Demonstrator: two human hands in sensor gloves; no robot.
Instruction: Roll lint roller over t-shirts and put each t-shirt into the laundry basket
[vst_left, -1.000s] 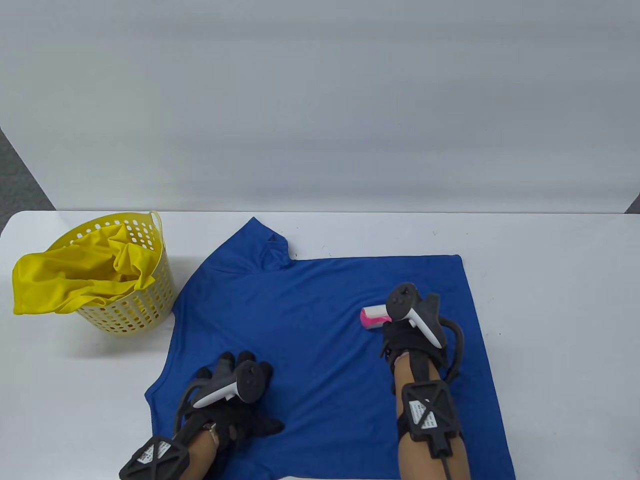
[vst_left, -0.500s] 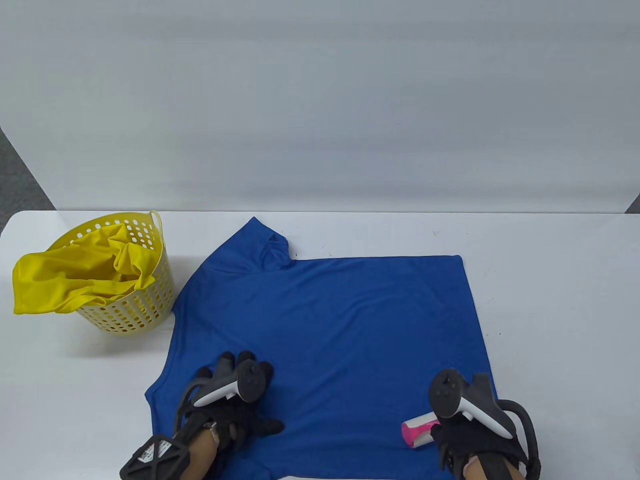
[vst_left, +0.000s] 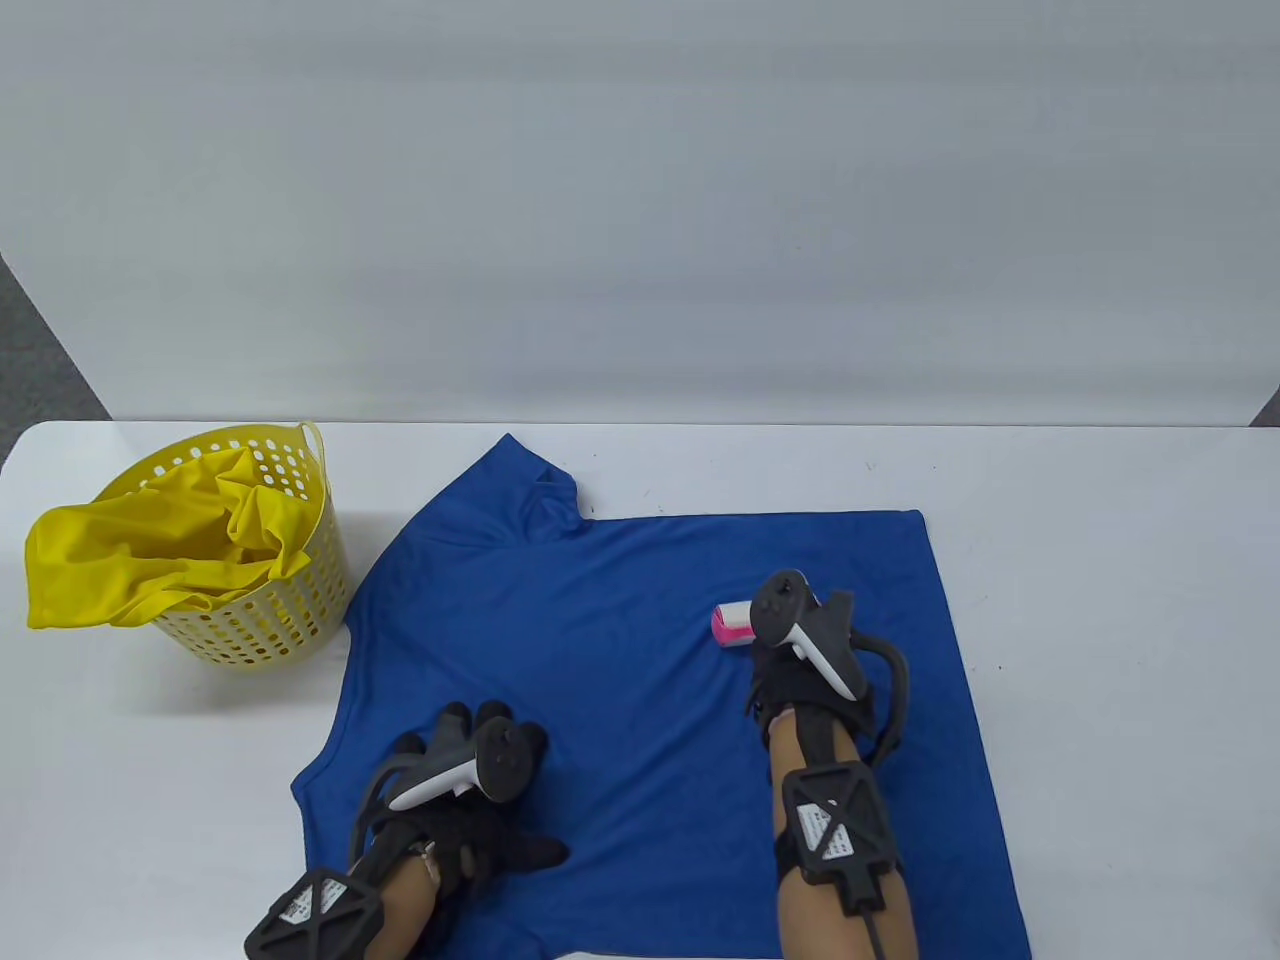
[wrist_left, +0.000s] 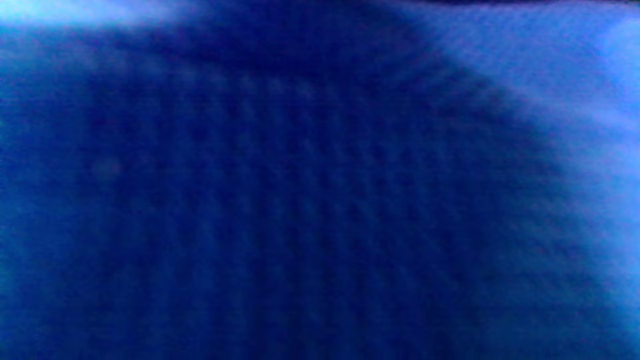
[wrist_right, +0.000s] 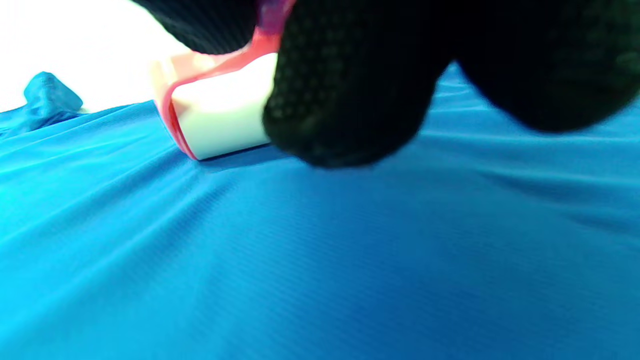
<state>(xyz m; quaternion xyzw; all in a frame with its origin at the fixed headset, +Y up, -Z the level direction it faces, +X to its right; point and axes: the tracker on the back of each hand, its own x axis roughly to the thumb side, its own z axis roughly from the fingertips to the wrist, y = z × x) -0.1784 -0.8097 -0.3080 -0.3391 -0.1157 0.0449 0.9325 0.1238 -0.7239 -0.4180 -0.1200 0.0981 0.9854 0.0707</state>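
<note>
Table view: left hand (vst_left: 470, 800) lying flat, fingers spread, on blue shirt (vst_left: 620, 640), right hand (vst_left: 800, 670) gripping roller (vst_left: 732, 624) mid-shirt, yellow shirt (vst_left: 130, 565) draping from basket (vst_left: 290, 610); left wrist view: blurred blue fabric (wrist_left: 320, 200); right wrist view: fingers (wrist_right: 350, 90) wrapping roller (wrist_right: 220, 115), drum touching shirt (wrist_right: 300, 260).

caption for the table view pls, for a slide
Right hand rolls a pink lint roller over a blue t-shirt pinned by the left hand.

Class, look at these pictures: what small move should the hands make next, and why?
Probably the right hand draws the pink-and-white lint roller toward the table's near edge while the left hand presses the flat blue t-shirt down: much fabric lies there.
</note>
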